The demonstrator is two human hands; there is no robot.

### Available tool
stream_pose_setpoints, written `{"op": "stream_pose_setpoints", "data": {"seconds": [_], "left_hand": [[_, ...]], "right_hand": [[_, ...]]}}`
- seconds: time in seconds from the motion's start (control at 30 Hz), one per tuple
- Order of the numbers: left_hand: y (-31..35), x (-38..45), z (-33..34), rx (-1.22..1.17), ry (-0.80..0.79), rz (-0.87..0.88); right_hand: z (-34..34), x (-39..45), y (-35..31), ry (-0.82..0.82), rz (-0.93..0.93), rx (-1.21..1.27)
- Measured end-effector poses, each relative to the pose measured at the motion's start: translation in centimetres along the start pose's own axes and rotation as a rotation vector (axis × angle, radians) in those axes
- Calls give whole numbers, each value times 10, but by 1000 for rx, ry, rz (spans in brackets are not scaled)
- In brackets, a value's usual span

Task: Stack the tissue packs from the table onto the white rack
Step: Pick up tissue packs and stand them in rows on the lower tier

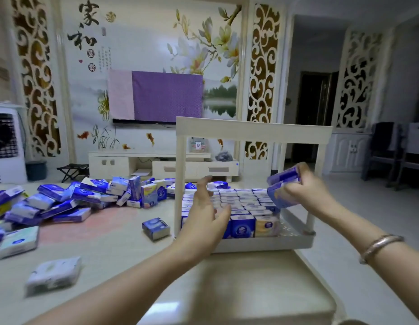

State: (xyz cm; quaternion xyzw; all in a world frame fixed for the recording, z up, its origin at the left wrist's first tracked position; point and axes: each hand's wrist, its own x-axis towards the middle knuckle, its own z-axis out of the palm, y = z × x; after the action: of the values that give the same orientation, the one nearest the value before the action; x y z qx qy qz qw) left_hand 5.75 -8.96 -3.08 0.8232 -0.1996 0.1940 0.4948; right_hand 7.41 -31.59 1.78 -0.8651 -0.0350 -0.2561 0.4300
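Right hand (304, 191) grips two blue plastic-wrapped tissue packs (282, 190), long axes level, just above the white rack's (253, 130) filled bottom tray, nearer than the open, empty left hand (209, 207).

bare forearms, metal bangle (380, 246) on right wrist

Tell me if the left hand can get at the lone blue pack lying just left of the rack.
Probably yes. The left hand is open and holds nothing, and the blue pack lies apart on the table beside the rack, with nothing between them.
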Motion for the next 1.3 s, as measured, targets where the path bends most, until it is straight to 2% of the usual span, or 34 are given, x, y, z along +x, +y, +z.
{"op": "stream_pose_setpoints", "data": {"seconds": [0.17,0.27,0.33,0.47,0.57,0.63,0.77,0.83,0.93,1.0,1.13,1.3], "left_hand": [[1,35,13,416,-84,167],[-13,49,20,704,-251,205],[-27,53,20,875,-372,188],[-41,54,15,989,-469,148],[-38,55,12,954,-515,96],[-32,56,10,836,-506,27],[-30,65,5,454,-326,-237],[-29,66,3,528,-301,-265],[-18,61,3,787,-377,-186],[-16,58,3,826,-374,-171],[-27,54,-11,823,-363,-201],[-32,48,-38,829,-355,-186]], "right_hand": [[-14,7,-14,-153,-84,-555],[-10,7,-20,-249,-130,-872],[-4,11,-17,-345,-76,-956],[15,23,13,-506,51,-801],[21,25,32,-490,134,-523],[20,22,37,-502,222,-292],[22,16,44,-358,437,257],[28,11,47,-255,512,408],[43,5,56,-56,478,188],[50,3,57,38,442,28],[68,5,49,59,459,-16],[96,5,35,57,366,-57]]}}
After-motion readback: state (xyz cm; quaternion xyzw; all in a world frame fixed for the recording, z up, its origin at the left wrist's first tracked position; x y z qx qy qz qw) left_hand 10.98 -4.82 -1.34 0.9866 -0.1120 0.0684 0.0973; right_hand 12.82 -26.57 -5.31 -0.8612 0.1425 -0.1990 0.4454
